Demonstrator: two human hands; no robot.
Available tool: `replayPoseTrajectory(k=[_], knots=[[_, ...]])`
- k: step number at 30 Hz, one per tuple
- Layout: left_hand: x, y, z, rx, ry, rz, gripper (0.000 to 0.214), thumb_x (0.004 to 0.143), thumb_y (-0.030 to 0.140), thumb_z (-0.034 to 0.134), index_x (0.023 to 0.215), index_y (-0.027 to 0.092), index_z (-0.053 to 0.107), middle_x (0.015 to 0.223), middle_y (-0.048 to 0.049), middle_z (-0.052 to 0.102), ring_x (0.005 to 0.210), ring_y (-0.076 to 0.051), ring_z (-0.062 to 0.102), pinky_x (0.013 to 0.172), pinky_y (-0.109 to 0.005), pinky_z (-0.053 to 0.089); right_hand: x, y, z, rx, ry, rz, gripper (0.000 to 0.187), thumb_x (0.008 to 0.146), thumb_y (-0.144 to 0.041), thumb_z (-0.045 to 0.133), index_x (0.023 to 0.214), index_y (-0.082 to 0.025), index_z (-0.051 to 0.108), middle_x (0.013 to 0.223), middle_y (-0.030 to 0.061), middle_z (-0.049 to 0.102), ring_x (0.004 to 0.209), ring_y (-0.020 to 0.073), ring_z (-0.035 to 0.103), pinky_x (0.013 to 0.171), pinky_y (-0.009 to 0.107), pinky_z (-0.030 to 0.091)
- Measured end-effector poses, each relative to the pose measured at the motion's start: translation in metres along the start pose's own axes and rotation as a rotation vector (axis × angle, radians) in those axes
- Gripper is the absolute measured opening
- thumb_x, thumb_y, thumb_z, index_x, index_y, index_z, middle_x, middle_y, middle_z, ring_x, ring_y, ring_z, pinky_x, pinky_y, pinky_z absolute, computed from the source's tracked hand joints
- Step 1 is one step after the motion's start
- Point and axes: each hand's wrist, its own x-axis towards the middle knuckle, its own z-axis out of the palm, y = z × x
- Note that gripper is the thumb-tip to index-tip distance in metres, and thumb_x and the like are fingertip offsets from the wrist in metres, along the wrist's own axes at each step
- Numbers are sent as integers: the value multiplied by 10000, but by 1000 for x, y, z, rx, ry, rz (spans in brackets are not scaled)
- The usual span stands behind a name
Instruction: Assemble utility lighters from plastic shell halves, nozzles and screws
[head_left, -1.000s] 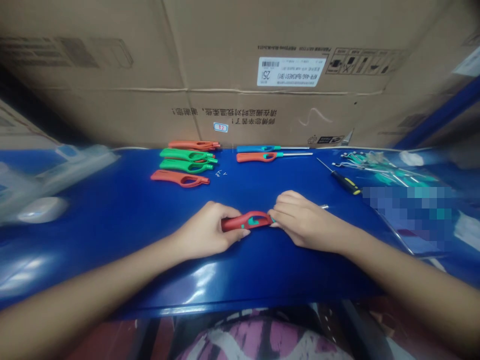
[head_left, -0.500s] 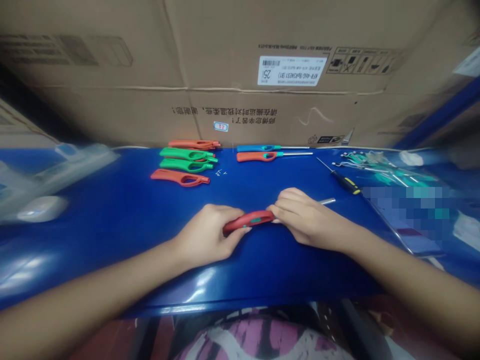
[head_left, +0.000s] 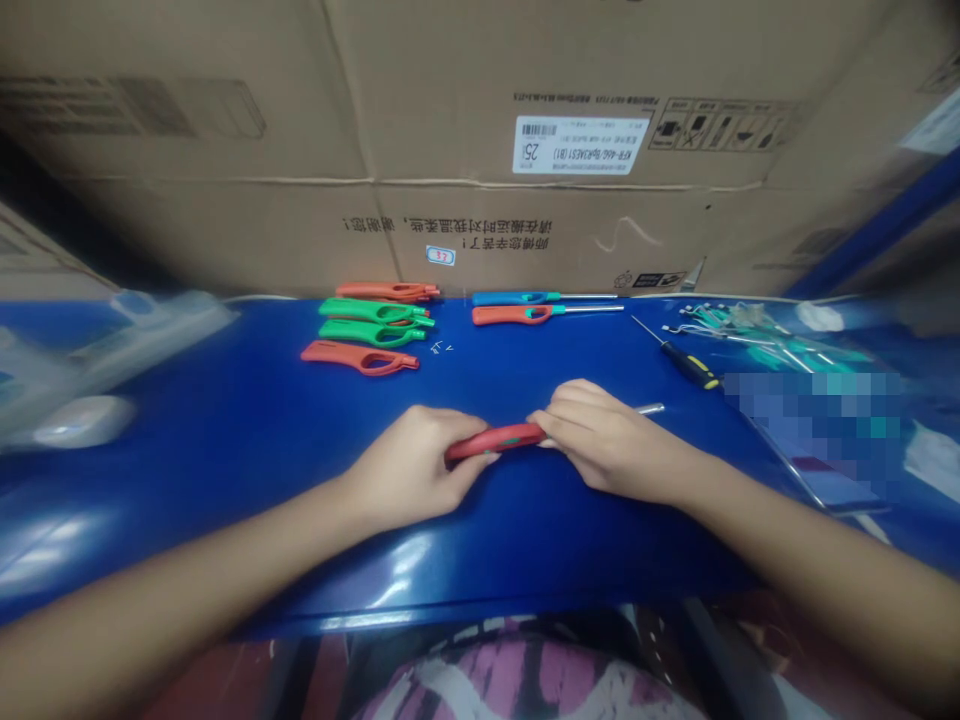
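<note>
Both my hands grip one red long-nosed lighter [head_left: 501,440] with a green trigger, low over the blue table [head_left: 247,430]. My left hand [head_left: 414,468] is closed round the handle's rear end. My right hand [head_left: 600,435] is closed round the front of the handle, covering where the metal tube [head_left: 649,408] leaves it. The tube's tip pokes out to the right of my knuckles. The lighter lies edge-up, so its trigger shows only as a thin green patch.
Green and orange handle shells [head_left: 371,330] lie at the back centre. Two finished lighters [head_left: 544,306] lie beside them. A screwdriver [head_left: 684,360] and loose metal-tube parts [head_left: 757,335] lie at the right. Cardboard boxes [head_left: 480,150] wall the back. A white object [head_left: 75,420] sits left.
The lighter has been rolled from lying flat, with its trigger loop showing, to edge-up. Both hands kept their grip and hardly shifted.
</note>
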Motion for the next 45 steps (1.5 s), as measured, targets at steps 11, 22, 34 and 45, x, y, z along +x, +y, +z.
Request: replayPoseTrajectory(k=[11,22,34,45], knots=[[8,-9,-2,-49,-7,-49,176,918,275,604,881,149,722,724,-8,648,654,-132,551,627,-248,381,1,8,-2,-8,-79,121,244,1010,-229,477,1100,-101,664,950,126,695,903,228,577,849,389,466],[8,-15,-7,-61,-18,-52,264,920,353,609,808,133,702,644,18,560,578,-106,446,567,-232,347,-2,14,-10,-63,-1,80,251,1004,-218,468,1016,-109,693,873,122,688,814,209,563,727,351,434],[4,-9,0,-33,52,65,195,940,270,575,857,143,697,699,-13,635,615,-124,527,612,-240,395,-2,6,-6,-83,34,114,258,970,-147,421,933,-111,674,738,101,588,735,218,471,692,364,414],[14,-20,-3,-18,92,8,367,899,364,656,1225,196,657,1131,-66,687,997,-205,641,890,-309,488,-3,23,-19,85,-5,403,42,923,-200,596,956,-174,588,930,71,632,875,208,563,776,326,459]])
